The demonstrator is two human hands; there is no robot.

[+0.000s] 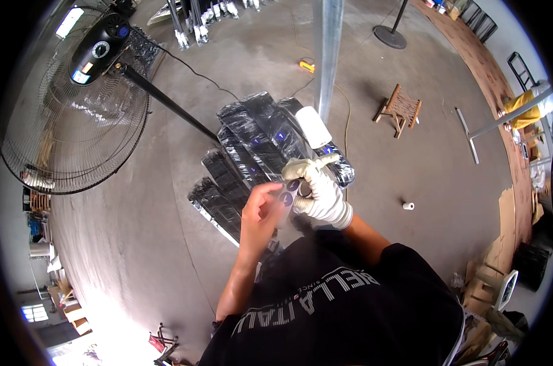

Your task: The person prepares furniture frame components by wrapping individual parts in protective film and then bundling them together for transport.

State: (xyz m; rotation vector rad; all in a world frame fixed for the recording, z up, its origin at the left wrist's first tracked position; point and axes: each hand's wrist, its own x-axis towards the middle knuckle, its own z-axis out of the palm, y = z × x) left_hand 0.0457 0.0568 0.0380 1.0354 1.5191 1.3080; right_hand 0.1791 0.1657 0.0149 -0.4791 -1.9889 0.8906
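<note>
My left hand [259, 219] is bare and slightly blurred, its fingertips closed at a clear strip of round dark-blue stickers [287, 198]. My right hand [320, 194], in a white glove, grips the roll [304, 188] that the strip comes off. Both hands are close together in front of my body. Just beyond them lies a pile of long packages [261, 119] wrapped in shiny black film, several bearing a round blue sticker. A white roll [313, 127] rests on the right side of the pile.
A large black fan [99, 49] stands at the left, its pole slanting to the pile. A metal post [326, 55] rises behind the packages. To the right are a small folding stool [401, 108] and a little white roll [408, 206] on the floor. An orange tool [307, 66] lies by a cable.
</note>
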